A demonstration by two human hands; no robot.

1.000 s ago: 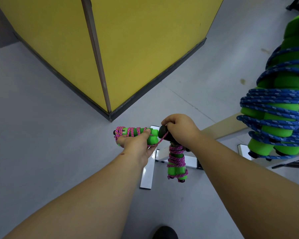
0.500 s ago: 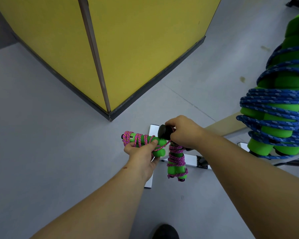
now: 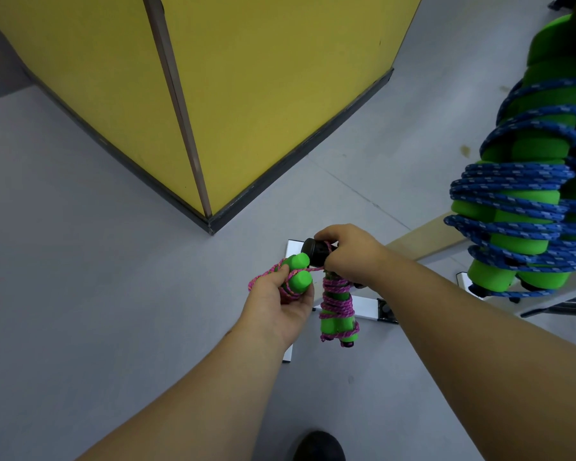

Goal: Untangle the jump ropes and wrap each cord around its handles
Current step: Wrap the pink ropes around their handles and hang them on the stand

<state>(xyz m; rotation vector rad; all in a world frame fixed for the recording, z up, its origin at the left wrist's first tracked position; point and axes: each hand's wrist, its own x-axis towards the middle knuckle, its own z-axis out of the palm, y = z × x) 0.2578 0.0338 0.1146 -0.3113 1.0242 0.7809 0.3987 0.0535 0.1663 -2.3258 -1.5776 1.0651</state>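
Between the two hands, over the grey floor (image 3: 80, 294), sit two pink-corded bundles joined by a short run of pink cord (image 3: 315, 269). The left hand (image 3: 280, 304) is clenched around one bundle (image 3: 296, 272), a pair of green foam handles whose blunt ends point up past the fingers, with pink turns showing under the thumb and a loop sticking out to the left. The right hand (image 3: 350, 254) grasps the black cap end of the other bundle (image 3: 338, 311), which hangs straight down below it with pink cord wound thickly along its green handles.

Both pink bundles look largely wrapped. What seems left is the cord linking them: whether it is a loose tail to tuck in or a snag between two ropes I cannot tell.

At the right edge, close to the camera, a blue rope (image 3: 519, 207) is coiled many times around its green handles and looks finished. Behind stands a yellow cabinet (image 3: 263, 94).
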